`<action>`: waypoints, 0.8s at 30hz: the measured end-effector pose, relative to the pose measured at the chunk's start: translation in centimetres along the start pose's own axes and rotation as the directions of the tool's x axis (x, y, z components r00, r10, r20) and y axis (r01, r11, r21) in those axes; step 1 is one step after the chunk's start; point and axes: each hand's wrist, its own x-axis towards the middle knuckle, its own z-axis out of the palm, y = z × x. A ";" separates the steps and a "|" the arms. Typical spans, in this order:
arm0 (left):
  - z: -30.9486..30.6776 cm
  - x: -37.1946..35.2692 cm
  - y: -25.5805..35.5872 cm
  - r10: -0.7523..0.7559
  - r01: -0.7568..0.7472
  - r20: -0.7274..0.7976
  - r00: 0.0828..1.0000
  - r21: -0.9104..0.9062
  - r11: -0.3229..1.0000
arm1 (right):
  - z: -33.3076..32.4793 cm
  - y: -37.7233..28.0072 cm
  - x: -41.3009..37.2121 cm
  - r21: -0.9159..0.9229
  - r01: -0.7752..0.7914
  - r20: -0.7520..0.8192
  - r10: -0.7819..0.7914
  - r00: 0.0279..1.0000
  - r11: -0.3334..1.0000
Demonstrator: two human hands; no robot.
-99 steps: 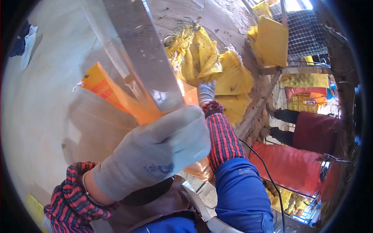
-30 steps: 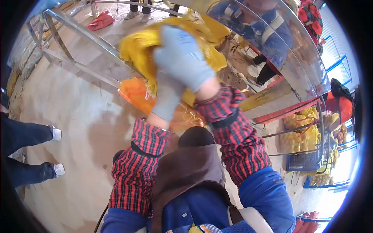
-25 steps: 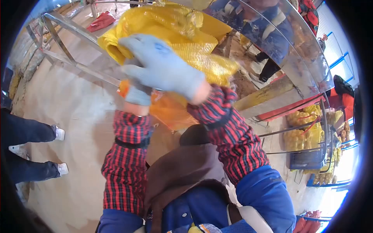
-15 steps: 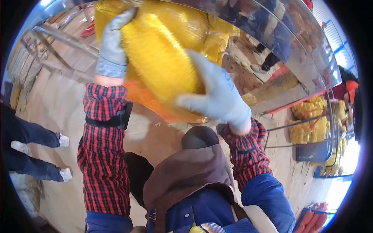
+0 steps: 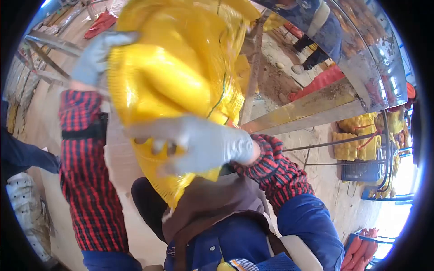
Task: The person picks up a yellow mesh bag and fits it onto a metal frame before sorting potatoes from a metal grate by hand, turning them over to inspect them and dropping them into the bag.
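- L hand [image 5: 97, 56], upper left, is gripping yellow bag [image 5: 169, 86] edge
- R hand [image 5: 192, 140], mid-frame, is showing blurry over it; can't tell grip
- imo bag's risking slipping if L loosens

Pale, smudged floor [image 5: 334, 207]. Bare metal frame [image 5: 56, 43] upper left. Curved reflective metal panel [image 5: 379, 67] upper right, scuffed metal beam [image 5: 312, 108] just below. Blue metal rack [image 5: 393, 198] far right, beside blown-out white light [image 5: 409, 180].
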 end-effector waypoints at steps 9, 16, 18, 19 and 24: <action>-10.1 -5.4 1.3 -0.018 0.074 -0.131 0.991 0.437 0.896 | -4.6 10.3 6.7 -0.565 -0.282 -0.679 -0.244 0.692 0.775; -12.3 -7.5 -2.1 0.535 -0.370 -0.077 0.841 0.639 0.675 | -1.2 11.9 1.8 -0.386 -0.002 -0.482 -0.200 0.853 0.923; -10.1 -6.5 -1.7 0.570 -0.380 -0.066 0.819 0.681 0.626 | -1.4 11.7 1.8 -0.359 0.044 -0.469 -0.221 0.855 0.932; -8.4 -6.0 -1.4 0.492 -0.382 -0.171 0.854 0.437 0.815 | -1.4 11.7 1.8 -0.352 0.069 -0.467 -0.239 0.852 0.933; -8.2 -5.3 -1.7 0.243 -0.313 -0.240 0.940 -0.322 0.894 | -3.1 11.4 -1.6 -0.066 -0.108 -0.595 0.048 0.802 0.992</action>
